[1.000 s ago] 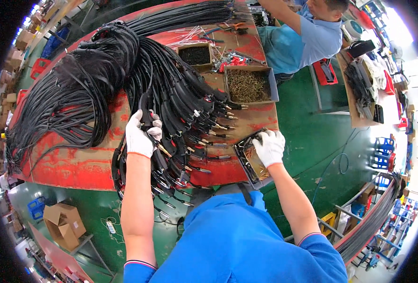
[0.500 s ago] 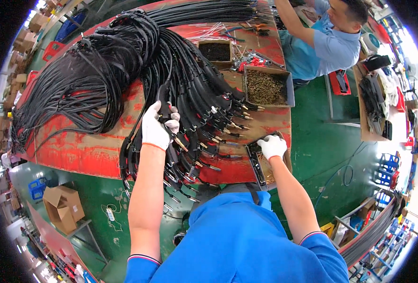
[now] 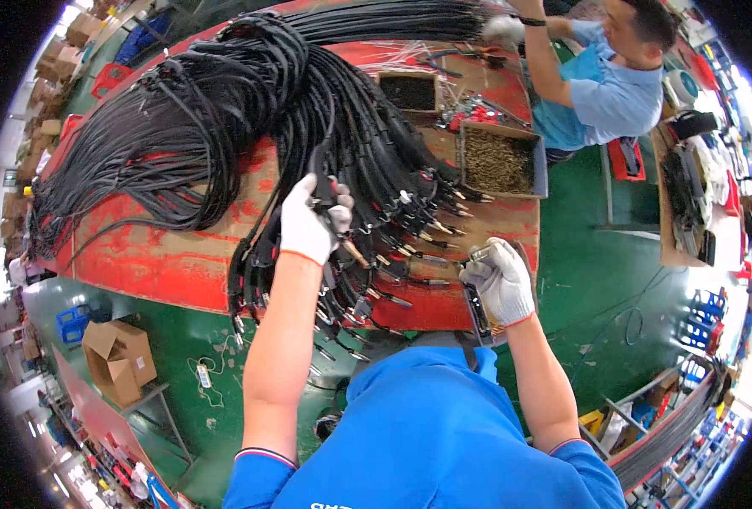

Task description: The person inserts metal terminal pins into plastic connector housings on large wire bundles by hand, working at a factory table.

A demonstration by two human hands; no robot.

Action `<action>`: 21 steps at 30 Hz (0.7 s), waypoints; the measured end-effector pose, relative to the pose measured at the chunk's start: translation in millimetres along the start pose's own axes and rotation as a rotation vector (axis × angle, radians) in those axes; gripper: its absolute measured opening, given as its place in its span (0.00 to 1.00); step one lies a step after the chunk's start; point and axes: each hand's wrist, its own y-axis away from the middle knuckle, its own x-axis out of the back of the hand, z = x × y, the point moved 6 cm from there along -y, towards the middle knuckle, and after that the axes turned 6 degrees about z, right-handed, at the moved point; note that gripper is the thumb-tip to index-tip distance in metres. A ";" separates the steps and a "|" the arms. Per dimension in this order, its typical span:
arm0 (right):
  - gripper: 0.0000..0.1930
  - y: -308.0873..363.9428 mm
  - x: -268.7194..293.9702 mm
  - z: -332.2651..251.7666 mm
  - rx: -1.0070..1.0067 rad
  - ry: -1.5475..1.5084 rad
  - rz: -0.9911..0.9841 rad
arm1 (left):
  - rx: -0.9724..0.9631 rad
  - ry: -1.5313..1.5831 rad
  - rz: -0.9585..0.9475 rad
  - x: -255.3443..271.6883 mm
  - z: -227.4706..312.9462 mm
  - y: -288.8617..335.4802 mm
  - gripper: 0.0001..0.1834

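My left hand (image 3: pixel 308 225), in a white glove, is closed round a black cable (image 3: pixel 318 165) near its end. A copper-coloured tip (image 3: pixel 355 253) sticks out below the fingers. More black cables (image 3: pixel 376 161) fan out beside it, their metal-tipped ends toward me and to the right. My right hand (image 3: pixel 505 280), gloved too, is pinched above a small dark-rimmed box (image 3: pixel 479 316) at the table's near right edge. A small metal fitting (image 3: pixel 478 253) shows at its fingertips; its exact shape is unclear. The hand partly hides the box and its contents.
A box of brass-coloured parts (image 3: pixel 501 161) and a box of black parts (image 3: pixel 408 92) stand farther back on the red table (image 3: pixel 164 276). A large cable heap (image 3: pixel 164 144) covers the left. Across the table's right corner, a co-worker in light blue (image 3: pixel 617 89) reaches toward more cables.
My right hand has lifted from inside the small box and closed into a pinch. My left hand keeps its cable. The whole view has shifted slightly, and the co-worker's gloved hand has come into sight.
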 end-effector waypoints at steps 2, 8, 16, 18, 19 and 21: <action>0.05 1.4 -13.1 18.9 -0.137 -0.142 -0.067 | 0.062 0.037 -0.014 -6.2 -8.7 -3.1 0.21; 0.06 4.5 -51.5 56.1 -0.220 -0.154 -0.089 | 0.061 0.077 0.008 -4.8 -14.7 -2.6 0.15; 0.08 9.2 -67.5 82.9 -0.185 0.095 -0.159 | 0.067 0.131 0.029 -11.5 -19.3 -1.3 0.13; 0.09 11.4 -69.4 85.4 -0.189 0.115 -0.162 | 0.063 0.147 0.009 -12.8 -19.7 -1.8 0.13; 0.09 13.0 -71.2 85.1 -0.180 0.109 -0.154 | 0.101 0.167 -0.001 -11.5 -20.9 -3.5 0.08; 0.10 14.4 -73.6 87.3 -0.171 0.104 -0.146 | 0.101 0.177 -0.013 -10.2 -23.0 -5.4 0.08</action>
